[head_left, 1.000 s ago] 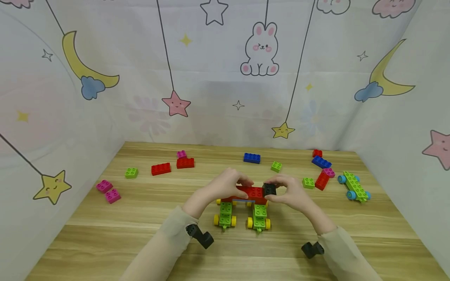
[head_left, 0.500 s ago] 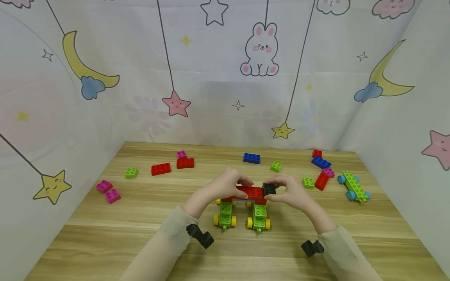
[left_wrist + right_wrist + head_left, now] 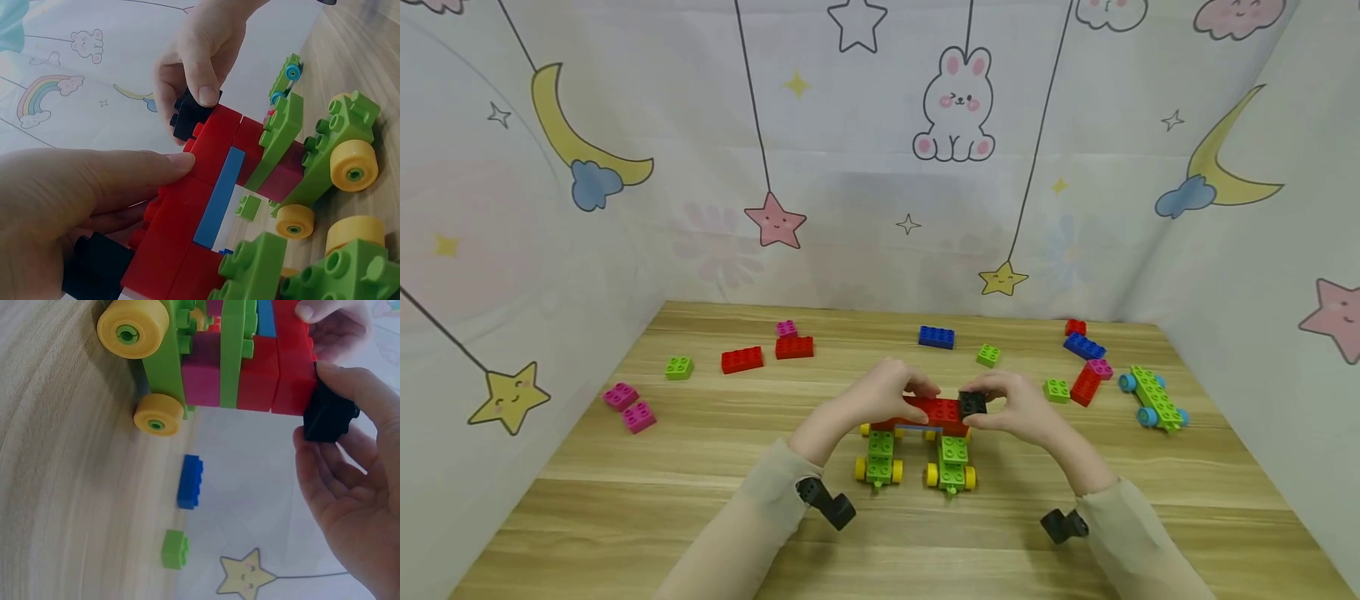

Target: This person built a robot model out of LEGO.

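In the head view, a block structure with red bricks (image 3: 946, 410) across its top stands on two green wheeled bases (image 3: 952, 477) with yellow wheels. My left hand (image 3: 883, 398) grips the red top layer, its thumb on the near side. My right hand (image 3: 1021, 408) pinches a black brick (image 3: 972, 404) at the right end of that layer; whether it is fully pressed down I cannot tell. A second black brick (image 3: 97, 265) sits at the opposite end, in the left wrist view. Below the red layer show a blue piece (image 3: 219, 200), green plates (image 3: 231, 356) and purple bricks (image 3: 202, 370).
A separate green wheeled base (image 3: 1157, 398) with blue wheels stands at the right. Loose red bricks (image 3: 742, 360), pink bricks (image 3: 638, 417), green bricks (image 3: 988, 355) and blue bricks (image 3: 936, 337) lie along the back and sides of the wooden table (image 3: 700, 467). A printed cloth (image 3: 865, 192) encloses it.
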`<action>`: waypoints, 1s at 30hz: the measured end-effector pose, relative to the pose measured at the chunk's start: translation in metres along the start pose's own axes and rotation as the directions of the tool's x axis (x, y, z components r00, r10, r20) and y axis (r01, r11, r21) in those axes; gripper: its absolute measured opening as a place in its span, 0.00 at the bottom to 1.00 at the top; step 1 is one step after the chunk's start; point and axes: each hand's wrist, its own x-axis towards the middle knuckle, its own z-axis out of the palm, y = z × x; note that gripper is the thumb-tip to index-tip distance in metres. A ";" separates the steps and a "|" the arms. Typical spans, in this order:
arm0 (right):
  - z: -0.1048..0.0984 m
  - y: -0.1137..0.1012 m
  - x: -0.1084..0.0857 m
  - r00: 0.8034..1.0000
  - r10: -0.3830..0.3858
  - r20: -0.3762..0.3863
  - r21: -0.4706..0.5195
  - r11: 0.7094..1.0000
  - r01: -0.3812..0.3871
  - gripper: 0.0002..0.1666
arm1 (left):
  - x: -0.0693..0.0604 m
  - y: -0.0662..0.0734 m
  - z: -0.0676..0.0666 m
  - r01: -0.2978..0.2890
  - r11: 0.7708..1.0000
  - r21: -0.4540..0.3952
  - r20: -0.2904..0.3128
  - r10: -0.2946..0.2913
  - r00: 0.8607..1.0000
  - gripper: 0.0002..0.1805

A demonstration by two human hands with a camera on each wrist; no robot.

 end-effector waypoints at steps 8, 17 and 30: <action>-0.002 -0.002 0.002 1.000 0.013 0.013 -0.006 1.000 -0.013 0.21 | 0.001 -0.001 -0.001 0.000 1.000 0.001 0.001 0.000 1.000 0.19; -0.005 -0.005 0.005 0.997 0.055 0.054 -0.006 0.998 -0.055 0.22 | 0.001 0.000 -0.002 0.018 1.000 -0.008 0.011 -0.018 1.000 0.19; -0.006 -0.003 0.002 0.997 0.007 0.073 -0.002 1.000 -0.007 0.24 | -0.001 0.006 -0.001 0.039 0.996 0.084 0.006 -0.040 0.999 0.20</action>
